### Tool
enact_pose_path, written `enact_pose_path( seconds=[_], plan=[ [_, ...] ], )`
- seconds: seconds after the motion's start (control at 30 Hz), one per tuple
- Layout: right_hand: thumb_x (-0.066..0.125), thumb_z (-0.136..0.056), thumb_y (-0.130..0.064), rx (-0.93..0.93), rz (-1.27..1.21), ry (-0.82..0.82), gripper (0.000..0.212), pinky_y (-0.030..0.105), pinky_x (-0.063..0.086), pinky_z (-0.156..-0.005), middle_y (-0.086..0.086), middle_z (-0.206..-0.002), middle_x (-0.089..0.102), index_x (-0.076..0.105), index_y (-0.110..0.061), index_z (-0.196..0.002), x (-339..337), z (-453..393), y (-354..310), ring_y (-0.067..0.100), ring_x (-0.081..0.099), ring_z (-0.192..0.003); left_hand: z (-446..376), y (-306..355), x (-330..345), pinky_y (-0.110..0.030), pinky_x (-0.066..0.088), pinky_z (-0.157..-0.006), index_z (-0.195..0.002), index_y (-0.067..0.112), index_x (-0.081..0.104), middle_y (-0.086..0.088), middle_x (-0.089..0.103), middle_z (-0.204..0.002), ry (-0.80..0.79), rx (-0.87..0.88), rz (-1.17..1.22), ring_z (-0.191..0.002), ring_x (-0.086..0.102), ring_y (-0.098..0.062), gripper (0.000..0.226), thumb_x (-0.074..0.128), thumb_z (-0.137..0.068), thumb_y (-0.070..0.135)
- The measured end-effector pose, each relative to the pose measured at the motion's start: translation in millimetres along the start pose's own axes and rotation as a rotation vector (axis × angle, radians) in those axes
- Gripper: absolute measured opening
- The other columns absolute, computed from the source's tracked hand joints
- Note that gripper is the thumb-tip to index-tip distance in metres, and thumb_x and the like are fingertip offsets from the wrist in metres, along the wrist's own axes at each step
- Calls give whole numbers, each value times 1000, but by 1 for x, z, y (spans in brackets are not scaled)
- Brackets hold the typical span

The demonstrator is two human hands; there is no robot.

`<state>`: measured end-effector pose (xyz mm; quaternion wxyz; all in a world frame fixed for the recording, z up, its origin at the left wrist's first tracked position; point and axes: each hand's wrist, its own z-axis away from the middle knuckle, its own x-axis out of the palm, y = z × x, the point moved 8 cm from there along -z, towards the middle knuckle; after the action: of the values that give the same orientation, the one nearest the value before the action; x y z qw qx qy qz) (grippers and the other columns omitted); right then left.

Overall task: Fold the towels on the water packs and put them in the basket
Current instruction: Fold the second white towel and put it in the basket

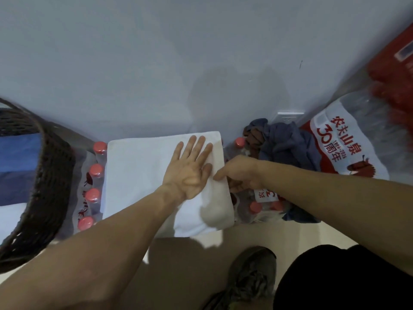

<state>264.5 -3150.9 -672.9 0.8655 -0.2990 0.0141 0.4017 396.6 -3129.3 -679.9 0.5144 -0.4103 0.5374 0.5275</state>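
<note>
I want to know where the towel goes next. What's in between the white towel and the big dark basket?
In the head view, a row of red-capped water bottles in their pack lies between the white towel and the basket.

Both forearms were bare, without sleeves. At six o'clock showed a worn olive-grey laced shoe [252, 278]; at five o'clock, black trousers [344, 280].
</note>
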Motion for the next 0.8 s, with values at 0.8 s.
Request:
enact_pose_path(
  seconds=[0.8],
  plan=[
    [65, -89, -49, -170, 323, 195, 40, 40, 57, -70, 6, -77, 63, 55, -15, -72, 12, 51, 53, 29, 67, -78, 3, 4, -8, -45, -8, -121, -157, 23, 0, -3, -10, -164, -116, 0, 57, -150, -15, -21, 63, 20, -102, 44]
  ],
)
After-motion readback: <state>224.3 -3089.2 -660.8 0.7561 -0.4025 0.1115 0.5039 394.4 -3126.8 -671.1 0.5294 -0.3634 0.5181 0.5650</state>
